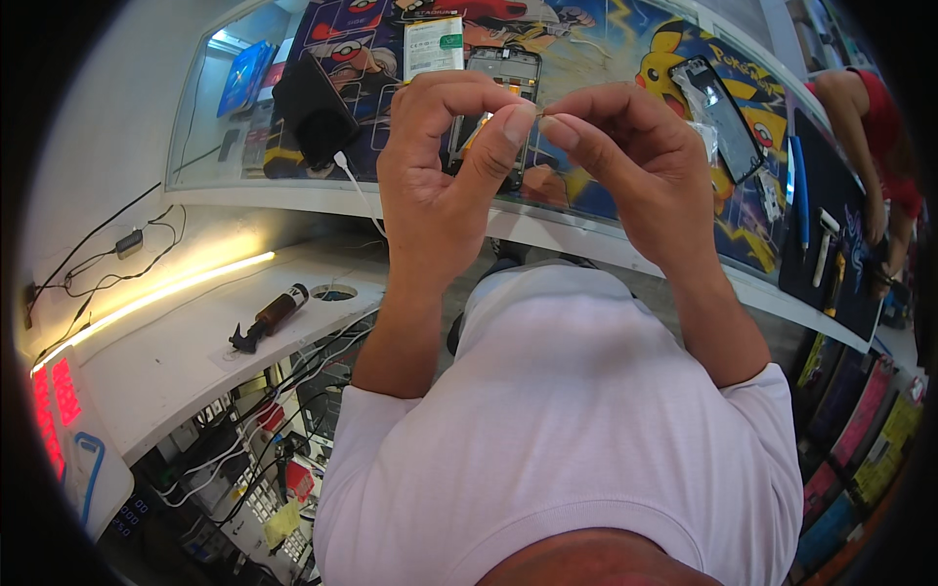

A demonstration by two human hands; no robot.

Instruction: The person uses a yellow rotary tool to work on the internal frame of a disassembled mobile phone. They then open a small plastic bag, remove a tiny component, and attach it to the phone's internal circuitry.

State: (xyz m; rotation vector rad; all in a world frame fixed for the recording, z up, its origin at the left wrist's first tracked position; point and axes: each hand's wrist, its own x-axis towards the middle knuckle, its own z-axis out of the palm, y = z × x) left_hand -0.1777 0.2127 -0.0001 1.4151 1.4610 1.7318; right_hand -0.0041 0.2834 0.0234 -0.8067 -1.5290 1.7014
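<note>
Opened phone [509,68], one; above, two pinched: left hand [440,161], right hand [653,161]

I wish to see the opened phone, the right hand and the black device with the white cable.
Opened phone [508,68], head view: upper inner part.
Right hand [657,161], head view: middle of the hand.
Black device [318,112], head view: middle of its dark surface.
</note>
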